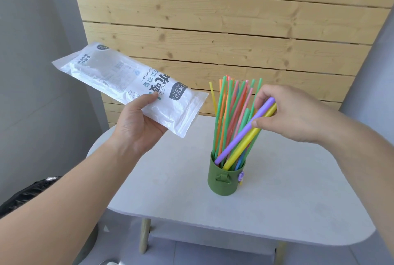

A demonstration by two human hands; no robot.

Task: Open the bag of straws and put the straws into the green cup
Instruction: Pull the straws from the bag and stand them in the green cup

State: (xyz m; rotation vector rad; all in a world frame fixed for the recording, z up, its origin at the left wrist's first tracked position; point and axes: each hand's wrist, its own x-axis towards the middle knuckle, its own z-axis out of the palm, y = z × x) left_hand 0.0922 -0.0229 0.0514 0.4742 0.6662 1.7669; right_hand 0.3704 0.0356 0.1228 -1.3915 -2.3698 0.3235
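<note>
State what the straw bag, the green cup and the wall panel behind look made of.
Straw bag: thin glossy plastic film, see-through and crinkled.
Green cup: likely matte moulded plastic, with an even colour and a raised moulded loop.
Wall panel: unpainted wood planks, with knots and grain showing.

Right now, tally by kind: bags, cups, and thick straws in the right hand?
Bag: 1, held by the left hand
Green cup: 1
Thick straws: 2, purple and yellow, pinched by the right hand
Total: 4
Thin straws in the cup: too crowded to count.
</note>
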